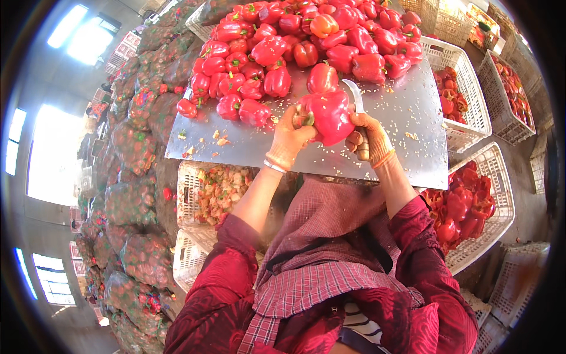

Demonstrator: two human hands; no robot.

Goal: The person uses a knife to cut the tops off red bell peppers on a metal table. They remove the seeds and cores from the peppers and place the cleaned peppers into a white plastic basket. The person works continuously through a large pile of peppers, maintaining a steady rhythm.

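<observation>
Over the near part of a metal table [309, 161], my left hand [289, 135], in an orange knit glove, grips a large red bell pepper [329, 116] near its green stem. My right hand [373, 139], gloved alike, is closed on the wooden handle of a knife [356, 96]. The curved blade points away from me, close to the pepper's right side; whether it touches is unclear. Just beyond stands another red pepper [323, 78]. A large heap of red peppers [269, 51] covers the far part of the table, one of them orange-red [324, 25].
Seeds and scraps lie on the tabletop. A plastic crate of pepper scraps [188, 194] is below left. Crates of opened red peppers stand at right [504, 212], [479, 88]. Filled mesh sacks [132, 203] are piled at left.
</observation>
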